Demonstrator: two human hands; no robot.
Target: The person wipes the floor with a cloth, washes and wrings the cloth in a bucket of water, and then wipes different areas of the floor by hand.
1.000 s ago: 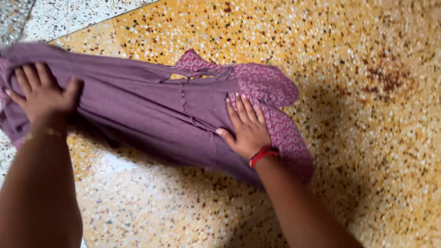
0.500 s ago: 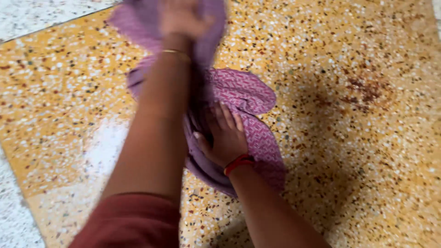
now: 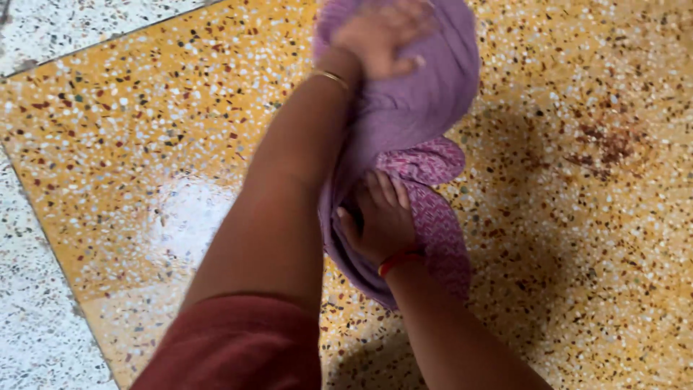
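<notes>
A purple garment (image 3: pixel 426 94) with a patterned pink-purple part (image 3: pixel 440 217) lies on the speckled yellow floor (image 3: pixel 599 238). My left hand (image 3: pixel 379 32), blurred and wearing a thin gold bangle, holds the plain purple end and carries it over the rest of the cloth, near the top of the view. My right hand (image 3: pixel 382 217), with a red thread at the wrist, presses flat on the middle of the garment beside the patterned part. My left arm crosses in front and hides part of the cloth.
The floor is yellow terrazzo with dark and white specks, bordered by a white speckled strip (image 3: pixel 43 325) at the left and top left. A brownish stain (image 3: pixel 603 141) marks the floor to the right of the garment.
My left hand has lifted the plain purple end from the far left and swung it across to the right, over the patterned part. My right hand has stayed pressed on the cloth.
</notes>
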